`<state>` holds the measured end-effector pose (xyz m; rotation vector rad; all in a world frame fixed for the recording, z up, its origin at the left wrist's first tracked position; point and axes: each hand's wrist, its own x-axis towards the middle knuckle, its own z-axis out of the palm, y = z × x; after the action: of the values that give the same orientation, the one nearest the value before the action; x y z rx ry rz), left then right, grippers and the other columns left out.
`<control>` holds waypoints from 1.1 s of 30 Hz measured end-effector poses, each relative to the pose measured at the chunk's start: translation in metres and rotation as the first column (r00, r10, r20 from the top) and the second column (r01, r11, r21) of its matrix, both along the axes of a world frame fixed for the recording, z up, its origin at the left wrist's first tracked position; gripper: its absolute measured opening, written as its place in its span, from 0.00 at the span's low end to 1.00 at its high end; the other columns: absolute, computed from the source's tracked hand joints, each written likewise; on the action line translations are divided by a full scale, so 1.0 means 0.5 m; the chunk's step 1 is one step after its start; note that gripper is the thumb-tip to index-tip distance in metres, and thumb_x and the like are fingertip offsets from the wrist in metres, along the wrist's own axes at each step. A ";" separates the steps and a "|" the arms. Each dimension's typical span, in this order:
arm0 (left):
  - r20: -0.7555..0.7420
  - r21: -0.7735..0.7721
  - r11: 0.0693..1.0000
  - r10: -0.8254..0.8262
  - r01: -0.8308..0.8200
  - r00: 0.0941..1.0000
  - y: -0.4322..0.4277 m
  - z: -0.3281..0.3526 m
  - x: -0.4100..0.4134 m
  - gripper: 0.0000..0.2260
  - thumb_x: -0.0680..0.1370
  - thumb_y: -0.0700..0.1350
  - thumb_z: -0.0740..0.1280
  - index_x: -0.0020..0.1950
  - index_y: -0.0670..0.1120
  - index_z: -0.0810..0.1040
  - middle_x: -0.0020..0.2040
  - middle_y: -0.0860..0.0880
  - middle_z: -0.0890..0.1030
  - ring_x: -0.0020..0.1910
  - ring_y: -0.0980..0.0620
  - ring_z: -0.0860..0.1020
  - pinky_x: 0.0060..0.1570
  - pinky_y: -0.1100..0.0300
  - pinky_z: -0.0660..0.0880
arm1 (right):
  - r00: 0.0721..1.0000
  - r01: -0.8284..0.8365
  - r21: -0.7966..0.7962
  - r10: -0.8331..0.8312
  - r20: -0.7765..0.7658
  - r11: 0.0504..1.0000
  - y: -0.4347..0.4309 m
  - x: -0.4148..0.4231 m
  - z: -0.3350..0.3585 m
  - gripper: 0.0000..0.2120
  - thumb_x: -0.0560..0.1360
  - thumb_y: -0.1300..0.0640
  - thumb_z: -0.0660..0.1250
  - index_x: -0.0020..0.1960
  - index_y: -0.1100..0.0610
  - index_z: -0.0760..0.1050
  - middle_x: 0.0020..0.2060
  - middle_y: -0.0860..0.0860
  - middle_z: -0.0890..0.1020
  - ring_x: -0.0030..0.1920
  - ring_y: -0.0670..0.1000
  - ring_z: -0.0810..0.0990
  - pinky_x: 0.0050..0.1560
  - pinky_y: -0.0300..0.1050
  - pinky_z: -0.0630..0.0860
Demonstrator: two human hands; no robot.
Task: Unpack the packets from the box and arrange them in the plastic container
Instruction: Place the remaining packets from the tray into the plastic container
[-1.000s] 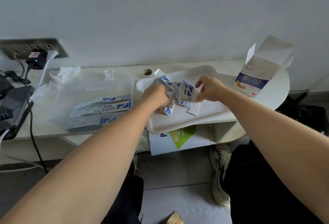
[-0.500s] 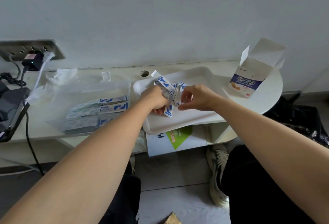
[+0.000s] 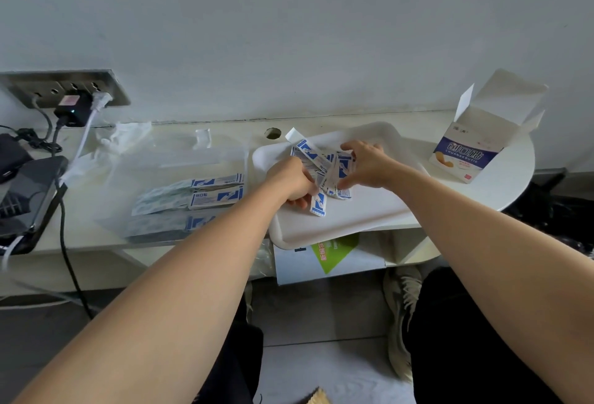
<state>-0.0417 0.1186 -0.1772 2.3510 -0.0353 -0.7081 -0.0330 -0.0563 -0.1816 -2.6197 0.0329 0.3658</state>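
Square the splayed fan of small white-and-blue paper packets [image 3: 325, 169] into one flush stack before lifting; left hand [image 3: 294, 183] curls round their near edge, right hand [image 3: 366, 167] pinches the far side, over the shallow white plastic tray [image 3: 353, 223], clear plastic container [image 3: 154, 162] to the left already holding rows.
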 end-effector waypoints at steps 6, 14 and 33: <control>-0.009 0.014 1.000 0.001 -0.001 1.000 0.002 0.004 0.000 0.04 0.75 0.40 0.69 0.48 0.41 0.80 0.32 0.47 0.81 0.28 0.52 0.78 0.27 0.64 0.68 | 0.993 0.102 0.177 -0.091 -0.070 0.979 -0.019 0.000 0.008 0.16 0.65 0.60 0.78 0.50 0.61 0.77 0.46 0.57 0.82 0.45 0.55 0.80 0.46 0.49 0.80; 0.101 -0.046 0.995 0.091 -0.087 0.991 0.023 0.020 -0.013 0.07 0.75 0.44 0.65 0.37 0.46 0.76 0.36 0.45 0.81 0.31 0.47 0.78 0.28 0.62 0.70 | 0.980 0.048 0.450 0.045 -0.194 0.892 -0.063 -0.048 0.050 0.09 0.72 0.65 0.71 0.52 0.62 0.78 0.46 0.56 0.84 0.43 0.49 0.79 0.44 0.42 0.75; 0.370 -0.130 0.982 -0.081 0.137 0.926 -0.015 0.028 -0.042 0.09 0.74 0.42 0.69 0.53 0.47 0.77 0.43 0.51 0.79 0.43 0.49 0.77 0.36 0.60 0.71 | 0.993 0.092 0.662 -0.020 -0.115 0.744 -0.021 -0.081 0.047 0.22 0.71 0.65 0.73 0.62 0.62 0.69 0.51 0.57 0.78 0.47 0.52 0.81 0.48 0.43 0.80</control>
<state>-0.0627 0.1114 -0.1634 2.3114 -0.3739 -0.2981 -0.0735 -0.0667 -0.1582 -1.8748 0.0107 0.3983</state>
